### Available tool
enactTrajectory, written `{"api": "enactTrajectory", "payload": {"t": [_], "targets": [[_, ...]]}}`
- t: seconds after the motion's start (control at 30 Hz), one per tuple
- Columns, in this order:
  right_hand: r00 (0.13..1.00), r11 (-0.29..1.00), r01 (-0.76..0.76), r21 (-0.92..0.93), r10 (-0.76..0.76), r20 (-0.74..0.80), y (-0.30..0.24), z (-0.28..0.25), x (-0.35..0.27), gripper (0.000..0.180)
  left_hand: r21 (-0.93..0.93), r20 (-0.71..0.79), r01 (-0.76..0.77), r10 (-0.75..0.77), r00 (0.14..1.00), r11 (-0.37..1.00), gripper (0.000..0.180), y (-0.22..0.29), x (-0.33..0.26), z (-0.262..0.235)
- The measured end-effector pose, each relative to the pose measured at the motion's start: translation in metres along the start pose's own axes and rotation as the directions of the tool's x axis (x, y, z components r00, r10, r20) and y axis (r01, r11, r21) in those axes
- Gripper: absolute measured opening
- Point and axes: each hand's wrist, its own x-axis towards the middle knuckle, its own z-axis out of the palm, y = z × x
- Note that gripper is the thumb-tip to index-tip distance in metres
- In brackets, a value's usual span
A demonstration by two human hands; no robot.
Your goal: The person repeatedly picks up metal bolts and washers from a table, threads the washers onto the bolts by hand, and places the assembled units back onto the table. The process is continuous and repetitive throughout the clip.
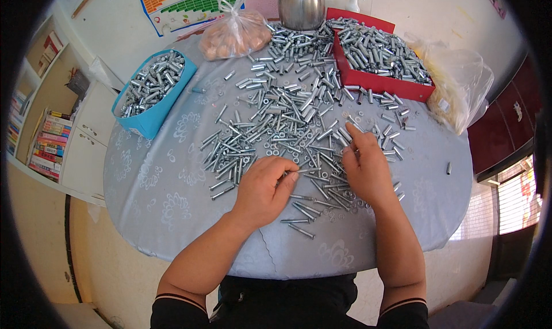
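Left hand (263, 190) curled in a narrow grip around a silver bolt (303, 170), shank poking out past the fingertips. Right hand (367, 167) flat-ish, fingers loosely spread, resting on the bolt pile (276, 122) mid-surface, nothing pinched there as far as can be seen. Round surface (172, 185) under a grey-blue cloth. Blue tray (150, 117) far left, red tray (379, 83) top right, both full of bolts.
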Motion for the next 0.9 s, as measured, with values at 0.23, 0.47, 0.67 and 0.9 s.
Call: {"api": "enactTrajectory", "payload": {"t": [0.23,0.47,0.67,0.9], "targets": [[0.996,0.922,0.012,0.386,-0.043,0.073,-0.008,0.003,-0.002,0.028,-0.024,-0.003,0.013,-0.013,1.000,1.000,0.010,0.000,-0.001,0.001],[0.941,0.627,-0.323,0.709,0.136,0.309,-0.016,0.003,-0.002,0.018,-0.067,-0.023,0.114,-0.116,0.993,0.991,0.010,-0.002,-0.002,0.000],[0.949,0.649,-0.293,0.702,0.109,0.296,-0.015,0.005,-0.004,0.017,-0.048,-0.003,0.125,-0.125,0.992,0.991,0.010,-0.004,-0.002,0.000],[0.952,0.650,-0.287,0.703,0.113,0.284,-0.014,0.006,-0.004,0.018,-0.089,-0.008,0.163,-0.165,0.986,0.983,0.010,-0.006,-0.004,0.000]]}}
